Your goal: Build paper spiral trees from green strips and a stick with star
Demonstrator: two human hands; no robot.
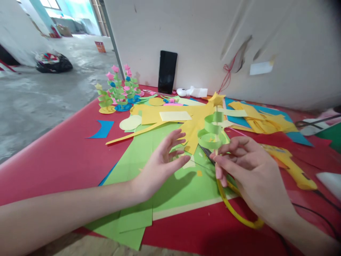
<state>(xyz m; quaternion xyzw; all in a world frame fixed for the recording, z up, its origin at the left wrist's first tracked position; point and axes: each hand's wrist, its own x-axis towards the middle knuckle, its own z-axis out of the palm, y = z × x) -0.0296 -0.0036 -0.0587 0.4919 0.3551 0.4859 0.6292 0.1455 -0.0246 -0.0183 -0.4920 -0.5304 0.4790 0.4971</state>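
Observation:
Between the thumb and fingers of my right hand point(239, 163) is the stick of a small paper tree point(211, 138). Green paper loops wind around the stick, and a yellow star point(216, 99) tops it. My left hand point(167, 160) hovers to the left with its fingers apart, holding nothing, above green paper sheets point(170, 199). Scissors with yellow handles point(231, 209) lie under my right hand, their blades partly hidden. A yellow glue gun point(293, 167) rests just to the right.
Finished paper trees point(119, 92) with pink and yellow stars stand at the back left. A black phone point(167, 71) leans against the white wall. Yellow paper scraps point(151, 115) and a blue piece point(102, 129) lie on the red table point(66, 153). A cord trails at right.

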